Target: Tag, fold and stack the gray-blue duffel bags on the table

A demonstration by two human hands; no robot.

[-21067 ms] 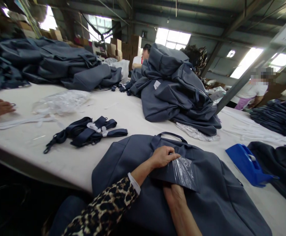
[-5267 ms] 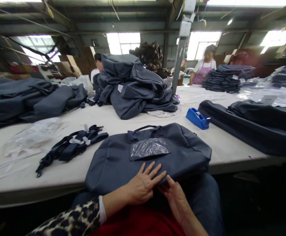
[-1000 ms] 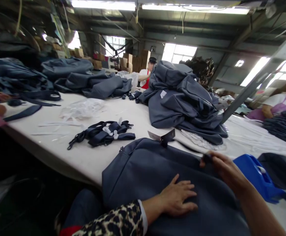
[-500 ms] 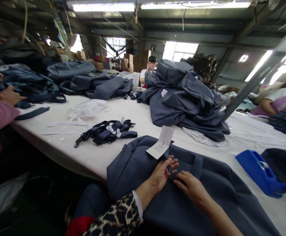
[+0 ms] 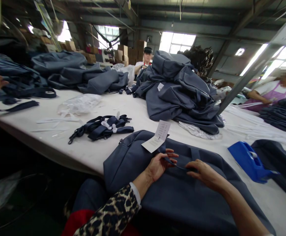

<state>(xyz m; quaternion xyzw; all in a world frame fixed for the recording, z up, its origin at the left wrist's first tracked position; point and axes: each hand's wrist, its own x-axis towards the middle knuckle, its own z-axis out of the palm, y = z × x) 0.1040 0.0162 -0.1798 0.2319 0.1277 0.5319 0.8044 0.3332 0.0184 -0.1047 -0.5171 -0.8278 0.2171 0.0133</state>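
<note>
A dark blue bag lies flat across the table edge in front of me. My left hand rests over it, palm partly up, with a thin dark strap between thumb and fingers. The strap runs nearly level to my right hand, whose fingers pinch its other end. A folded white paper tag with print sits on the bag just above my left hand. Left of the bag is a bundle of dark webbing straps with clips and white pieces.
A large pile of dark blue bags stands beyond. A blue tape dispenser is at right, near a slanted metal post. Crumpled clear plastic lies left. Co-workers are at the left edge, the back and the right.
My right hand has moved to the right, drawing the strap out straighter between both hands. The view has shifted slightly. The co-worker's hand at far left has moved further toward the edge.
</note>
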